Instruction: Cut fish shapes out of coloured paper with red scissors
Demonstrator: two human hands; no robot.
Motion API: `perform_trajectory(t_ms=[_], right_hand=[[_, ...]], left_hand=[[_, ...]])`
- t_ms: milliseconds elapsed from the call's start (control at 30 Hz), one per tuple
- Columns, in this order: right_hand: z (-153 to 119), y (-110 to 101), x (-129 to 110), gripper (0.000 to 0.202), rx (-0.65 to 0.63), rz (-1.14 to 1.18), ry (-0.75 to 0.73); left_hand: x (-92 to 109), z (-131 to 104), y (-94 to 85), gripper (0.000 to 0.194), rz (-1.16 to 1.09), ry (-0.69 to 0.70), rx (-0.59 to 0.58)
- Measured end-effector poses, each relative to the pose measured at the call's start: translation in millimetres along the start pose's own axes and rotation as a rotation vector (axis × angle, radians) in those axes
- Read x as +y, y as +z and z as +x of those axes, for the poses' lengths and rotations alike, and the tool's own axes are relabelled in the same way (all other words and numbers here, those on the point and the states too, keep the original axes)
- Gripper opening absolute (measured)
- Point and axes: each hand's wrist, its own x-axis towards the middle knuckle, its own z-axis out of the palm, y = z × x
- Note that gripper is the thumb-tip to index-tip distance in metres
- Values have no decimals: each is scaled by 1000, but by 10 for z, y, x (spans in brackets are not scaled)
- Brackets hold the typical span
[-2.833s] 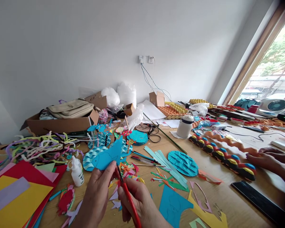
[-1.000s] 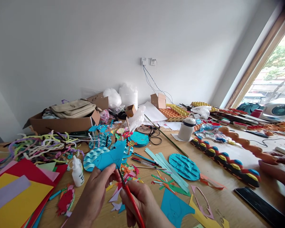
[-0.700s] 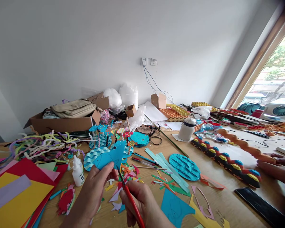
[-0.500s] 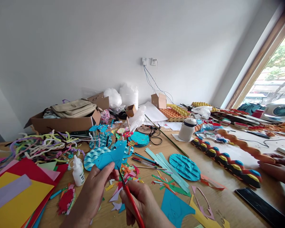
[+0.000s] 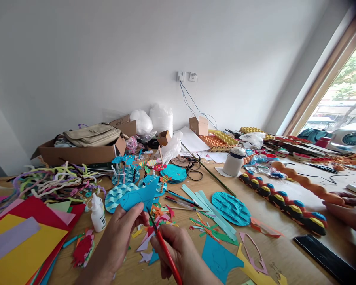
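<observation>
Between thumb and fingers, my left hand (image 5: 123, 227) pinches a piece of blue paper (image 5: 139, 197) with outlines drawn on it. My right hand (image 5: 178, 249) grips red-handled scissors (image 5: 167, 253), whose dark blades point up to the paper's lower right edge. Whether the blades are on the paper or just beside it I cannot tell. Below the hands lie many coloured paper scraps (image 5: 163, 215). Another blue sheet with drawn lines (image 5: 219, 257) rests right of my right hand. A white glue bottle (image 5: 97, 213) stands left of my left hand.
Coloured paper sheets (image 5: 32, 245) and pipe cleaners (image 5: 59, 180) lie at left. A ridged blue disc (image 5: 230, 208), a painted egg-carton strip (image 5: 281, 200), a white lidded cup (image 5: 234, 161) and a phone (image 5: 323, 257) are at right. Another person's hand (image 5: 345, 209) holds an orange egg-carton strip (image 5: 308, 182).
The scissors have shifted very slightly, with their handles closer together. My left hand and the blue paper stay almost where they were.
</observation>
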Motion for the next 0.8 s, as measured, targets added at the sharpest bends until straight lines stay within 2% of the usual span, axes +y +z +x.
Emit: perform_trajectory(t_ms=[300, 533, 700, 800], right_hand=[[-13, -3, -46, 33, 1, 26, -8], [-30, 37, -99, 45, 7, 143, 31], [16, 48, -37, 50, 32, 193, -5], [35, 62, -12, 52, 39, 198, -24]], left_hand=[[31, 1, 42, 21, 24, 16, -66], [-47, -35, 102, 14, -151, 7, -23], [-52, -40, 155, 13, -268, -63, -22], [-58, -41, 180, 10, -314, -56, 17]])
